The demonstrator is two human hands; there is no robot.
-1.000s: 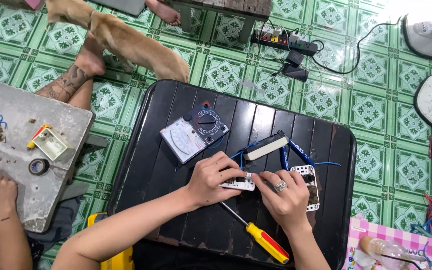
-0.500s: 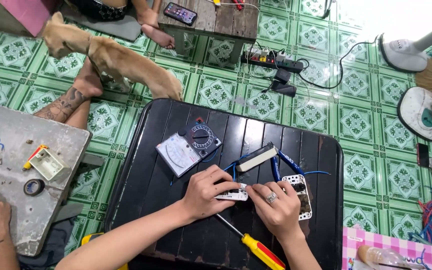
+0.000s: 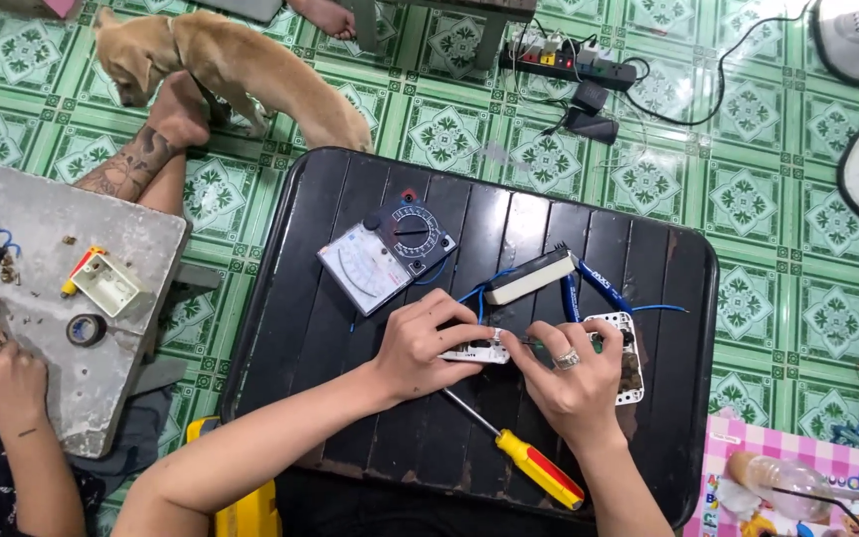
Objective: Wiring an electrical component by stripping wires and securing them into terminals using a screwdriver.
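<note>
Your left hand (image 3: 428, 343) now pinches one end of the small white switch part (image 3: 479, 350), fingers curled shut around it, where a moment ago it lay flatter over the piece. Your right hand (image 3: 574, 378) has closed in from the other side, its fingertips (image 3: 521, 345) pressed at the part's end, apparently gripping it. The part sits low on the black tray table (image 3: 350, 199), between both hands, beside the white switch plate (image 3: 628, 358). The yellow screwdriver (image 3: 534, 465) lies untouched just below; the meter (image 3: 387, 253) has not moved
</note>
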